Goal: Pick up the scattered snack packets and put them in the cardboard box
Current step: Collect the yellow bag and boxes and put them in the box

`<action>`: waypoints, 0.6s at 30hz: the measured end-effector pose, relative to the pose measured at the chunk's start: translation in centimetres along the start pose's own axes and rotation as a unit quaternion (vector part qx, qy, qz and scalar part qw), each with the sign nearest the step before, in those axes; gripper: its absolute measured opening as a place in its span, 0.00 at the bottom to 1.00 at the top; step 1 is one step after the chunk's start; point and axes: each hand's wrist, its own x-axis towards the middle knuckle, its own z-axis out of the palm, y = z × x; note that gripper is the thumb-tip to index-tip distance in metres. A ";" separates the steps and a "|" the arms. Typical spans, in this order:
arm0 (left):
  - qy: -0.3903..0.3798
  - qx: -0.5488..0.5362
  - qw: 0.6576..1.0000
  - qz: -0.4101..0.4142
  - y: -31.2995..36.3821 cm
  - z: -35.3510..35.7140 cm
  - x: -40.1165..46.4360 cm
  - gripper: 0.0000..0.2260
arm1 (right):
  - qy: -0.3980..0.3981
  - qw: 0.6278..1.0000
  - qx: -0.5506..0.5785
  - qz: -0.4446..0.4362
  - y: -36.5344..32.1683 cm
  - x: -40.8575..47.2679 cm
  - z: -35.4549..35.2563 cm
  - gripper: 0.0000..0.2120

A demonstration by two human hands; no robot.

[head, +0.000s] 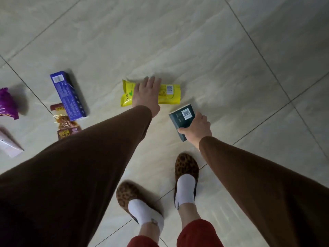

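packets still litter the floor (195, 41): right hand (196, 129) grips a dark box (181, 120), left hand (146, 93) spreads flat over the yellow packet (170, 91); blue box (68, 95) and others wait leftward. cardboard box unseen, most work left.

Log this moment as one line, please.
left hand: open over yellow packet | right hand: grip on dark green box | blue box: on floor
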 end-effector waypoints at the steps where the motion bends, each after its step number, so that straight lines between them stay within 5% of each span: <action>1: -0.004 0.006 1.000 -0.010 0.1 1.0 0.4 0.42 | -0.005 1.000 0.003 -0.002 0.4 0.5 0.5 0.38; 7: -0.027 0.010 0.998 -0.060 -0.6 4.8 -1.2 0.39 | -0.039 0.997 0.057 0.032 0.2 1.6 2.8 0.37; 11: -0.032 -0.142 0.981 -0.128 -3.8 4.8 -5.1 0.33 | -0.089 0.993 0.073 0.024 -0.9 1.6 4.0 0.42; 15: -0.008 -0.331 0.908 -0.256 -9.6 3.6 -11.7 0.33 | -0.088 0.994 0.060 -0.028 -6.2 -2.8 3.8 0.28; 18: 0.006 -0.426 0.841 -0.334 -14.6 2.3 -16.7 0.31 | -0.127 0.979 0.150 -0.050 -11.2 -6.4 4.7 0.25</action>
